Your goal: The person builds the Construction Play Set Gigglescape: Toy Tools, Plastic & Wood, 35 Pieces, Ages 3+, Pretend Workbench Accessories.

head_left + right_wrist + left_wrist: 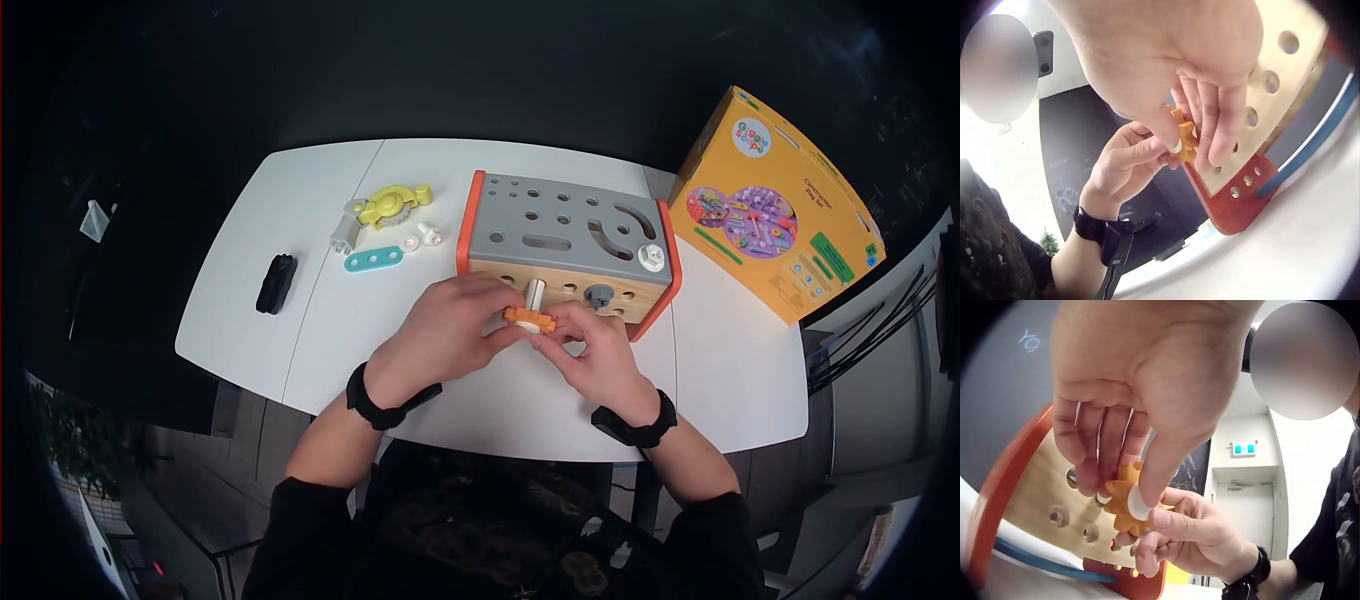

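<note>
In the head view an orange toy gear (519,316) is held in front of the wooden workbench toy (570,215), a white bolt (536,293) running from it toward the front panel. My left hand (447,322) pinches the gear from the left, its thumb on the bolt's round white head (1139,501) in the left wrist view. From the other side my right hand (598,362) grips the toothed edge between thumb and fingers. A grey nut (599,296) sits on the panel to the right, and a white bolt head (652,257) on the grey top.
Left of the workbench lie a yellow-green toy saw (393,205), a grey piece (346,230), a teal strip with holes (373,259) and small white pieces (430,234). A black case (277,283) is farther left. The yellow box (780,200) stands at the right.
</note>
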The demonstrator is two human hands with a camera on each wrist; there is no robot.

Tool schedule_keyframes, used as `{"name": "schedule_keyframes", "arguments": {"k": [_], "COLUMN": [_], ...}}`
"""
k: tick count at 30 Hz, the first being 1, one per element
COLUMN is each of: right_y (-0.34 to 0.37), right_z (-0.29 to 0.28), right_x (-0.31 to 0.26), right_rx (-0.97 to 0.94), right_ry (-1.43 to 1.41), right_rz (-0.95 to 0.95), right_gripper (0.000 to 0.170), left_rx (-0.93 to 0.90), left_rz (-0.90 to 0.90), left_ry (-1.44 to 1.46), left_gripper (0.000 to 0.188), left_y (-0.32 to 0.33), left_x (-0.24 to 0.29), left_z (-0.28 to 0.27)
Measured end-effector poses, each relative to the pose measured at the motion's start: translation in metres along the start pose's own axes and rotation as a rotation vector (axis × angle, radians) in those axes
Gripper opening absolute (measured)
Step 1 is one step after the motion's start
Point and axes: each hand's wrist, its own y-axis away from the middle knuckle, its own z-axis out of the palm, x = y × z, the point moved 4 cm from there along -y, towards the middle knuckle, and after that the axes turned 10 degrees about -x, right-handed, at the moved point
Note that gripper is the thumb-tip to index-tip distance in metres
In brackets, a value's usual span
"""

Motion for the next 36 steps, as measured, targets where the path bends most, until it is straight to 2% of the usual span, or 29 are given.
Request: {"name": "schedule_keyframes", "arguments": {"k": [3,5,7,8,10,11,13,16,22,30,36], "right_y": [0.0,0.0,-0.001,-0.001,-0.002,-0.002,-0.003,-0.004,-0.011,-0.013,-0.006], "right_z": [-0.001,0.001,0.001,0.0,-0.001,-0.002,-0.005,-0.007,-0.009,-0.009,-0.007], "right_x": [0.001,0.004,0.004,0.003,0.001,-0.001,-0.005,-0.003,0.001,0.007,0.011], "right_rx": [0.021,-0.045,-0.036,-0.024,-0.014,-0.005,-0.008,-0.011,-0.004,-0.007,0.028], "right_ry": [0.028,0.013,0.044,0.076,0.057,0.039,0.057,0.07,0.072,0.004,-0.068], "right_rz": [-0.044,0.023,-0.001,-0.027,-0.032,-0.037,-0.023,-0.02,0.016,0.058,0.08], "right_gripper": [0.024,0.023,0.023,0.024,0.024,0.024,0.025,0.026,0.024,0.021,0.03], "left_rx": [-0.029,-0.04,-0.048,-0.048,-0.001,-0.002,-0.07,-0.159,-0.356,-0.319,-0.3], "left_rz": [0.037,0.052,0.082,0.08,0.125,0.124,0.174,0.176,0.082,0.085,0.026], "left_ry": [-0.086,-0.139,-0.299,-0.299,-0.396,-0.394,-0.351,-0.332,-0.328,-0.323,-0.324], "left_gripper": [0.028,0.028,0.041,0.041,0.059,0.059,0.078,0.084,0.085,0.077,0.068], "left_y": [-0.004,-0.007,-0.009,-0.011,-0.017,-0.02,-0.027,-0.04,-0.057,-0.06,-0.061], "left_x": [0.005,0.01,0.016,0.02,0.027,0.025,0.022,0.01,0.007,0.004,0.008], "left_z": [-0.001,-0.003,-0.005,-0.008,-0.013,-0.014,-0.014,-0.01,-0.008,0.0,0.005]}}
